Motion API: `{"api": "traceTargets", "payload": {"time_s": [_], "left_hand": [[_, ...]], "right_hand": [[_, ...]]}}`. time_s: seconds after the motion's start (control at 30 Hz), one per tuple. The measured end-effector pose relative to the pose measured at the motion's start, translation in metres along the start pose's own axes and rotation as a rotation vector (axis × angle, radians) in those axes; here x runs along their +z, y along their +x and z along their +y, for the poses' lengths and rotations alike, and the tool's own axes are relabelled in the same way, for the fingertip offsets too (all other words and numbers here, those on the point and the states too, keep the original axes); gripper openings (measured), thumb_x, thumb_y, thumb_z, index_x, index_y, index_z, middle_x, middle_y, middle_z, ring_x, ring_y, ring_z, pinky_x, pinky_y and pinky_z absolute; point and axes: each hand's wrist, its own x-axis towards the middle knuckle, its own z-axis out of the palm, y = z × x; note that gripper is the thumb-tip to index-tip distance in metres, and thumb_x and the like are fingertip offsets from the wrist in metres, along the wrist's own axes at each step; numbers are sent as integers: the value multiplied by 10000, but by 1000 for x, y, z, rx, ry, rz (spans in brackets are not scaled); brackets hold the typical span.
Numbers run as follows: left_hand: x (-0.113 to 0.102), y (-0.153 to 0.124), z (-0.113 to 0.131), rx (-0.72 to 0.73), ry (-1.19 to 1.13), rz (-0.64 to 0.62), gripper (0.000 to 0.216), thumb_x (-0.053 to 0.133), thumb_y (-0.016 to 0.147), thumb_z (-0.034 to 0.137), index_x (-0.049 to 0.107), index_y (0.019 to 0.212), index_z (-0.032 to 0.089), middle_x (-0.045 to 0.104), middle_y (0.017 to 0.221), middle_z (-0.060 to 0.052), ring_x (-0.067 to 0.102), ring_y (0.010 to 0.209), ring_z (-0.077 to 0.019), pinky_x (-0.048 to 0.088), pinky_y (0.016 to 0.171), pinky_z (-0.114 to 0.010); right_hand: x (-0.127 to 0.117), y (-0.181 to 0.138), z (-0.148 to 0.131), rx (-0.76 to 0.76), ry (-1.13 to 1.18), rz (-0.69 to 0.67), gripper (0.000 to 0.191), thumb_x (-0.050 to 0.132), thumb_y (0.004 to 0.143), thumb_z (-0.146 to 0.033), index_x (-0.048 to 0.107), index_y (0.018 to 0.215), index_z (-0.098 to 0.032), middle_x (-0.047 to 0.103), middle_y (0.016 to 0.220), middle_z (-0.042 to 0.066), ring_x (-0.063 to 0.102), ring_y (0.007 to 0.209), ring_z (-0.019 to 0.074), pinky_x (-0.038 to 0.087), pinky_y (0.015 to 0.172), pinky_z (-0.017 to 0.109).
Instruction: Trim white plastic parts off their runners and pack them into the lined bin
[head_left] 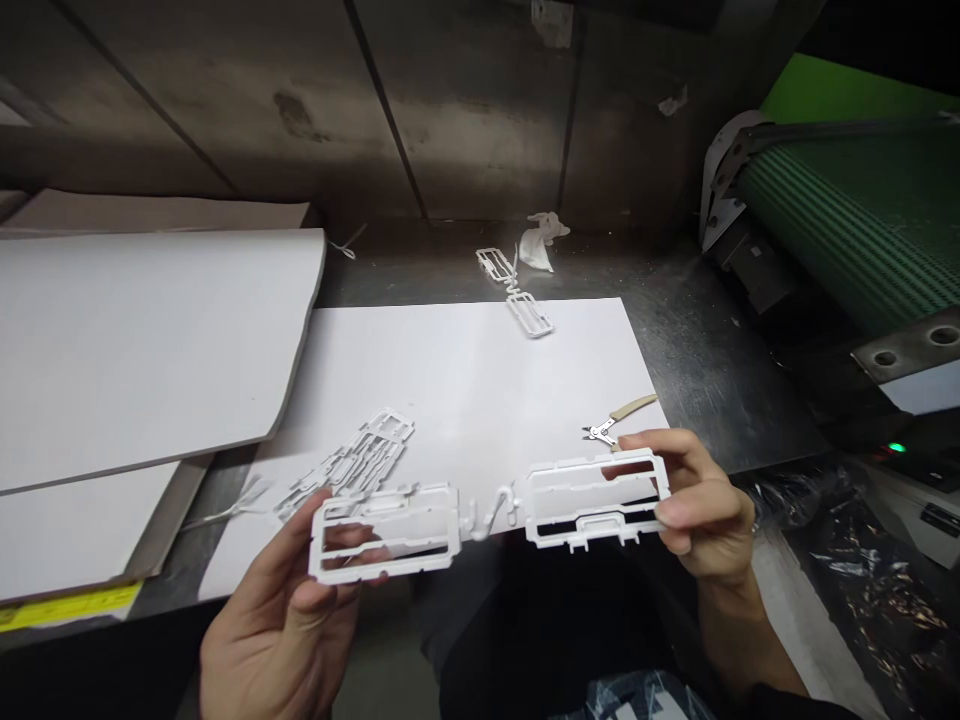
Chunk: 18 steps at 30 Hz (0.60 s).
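Between my hands, above the front edge of the table, hangs a white moulded plastic part [454,575], two rectangular frames joined by a thin curved runner. My left hand [281,620] grips the left frame at its outer end, thumb below and fingers behind. The right frame's outer end is pinched between thumb and fingers of my right hand [701,505]. Just beyond the right hand lie nippers [602,430] with beige handles, jaws apart, on white paper [450,370]. Several similar white frames [367,455] are piled behind my left hand. Another joined pair [529,313] rests at the paper's far edge.
Stacked white sheets and cardboard [150,340] take up the left side. A crumpled white scrap [536,245] lies at the back by the metal wall. On the right are a green conveyor belt [862,220], clear plastic film [877,600] and a machine with a green light [896,447].
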Motion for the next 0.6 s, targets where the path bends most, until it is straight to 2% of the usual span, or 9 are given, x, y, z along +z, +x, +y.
{"api": "traceTargets", "payload": {"time_s": [0.17,0.3,0.37,0.47,0.6], "left_hand": [[8,-2,6,63,-34,36,569,956,650,491,795,1135,241,754,844,4,710,743,-134,659,721,-187],[14,-2,8,138,-63,98,548,987,587,479,821,1038,216,743,792,-8,692,665,-142,658,640,-207],[14,-3,8,170,-65,52,560,965,613,513,820,1065,215,746,767,-30,698,622,-165,655,593,-241],[9,-5,6,219,-58,-38,546,897,708,553,804,1144,237,759,785,-61,731,666,-196,648,587,-247],[6,-11,6,277,-63,-93,486,839,784,540,776,1213,320,762,759,-43,727,624,-187,652,597,-267]], "right_hand": [[-4,-3,-5,9,-119,-91,402,621,997,-141,765,1191,-461,509,1472,-1,667,1114,247,669,875,457],[-6,-8,-9,57,-93,-98,332,640,983,-159,807,1094,-424,491,1488,9,666,1089,257,671,834,453],[-5,-10,-10,101,-95,-58,269,659,984,-203,819,1048,-409,506,1482,9,679,1067,260,684,794,428],[-5,-14,-9,110,-81,15,261,626,1004,-236,817,1028,-412,563,1429,-3,699,1001,246,704,737,395],[-10,-25,-2,152,-154,86,232,612,996,-332,810,929,-433,601,1374,1,698,966,300,701,662,443]]}}
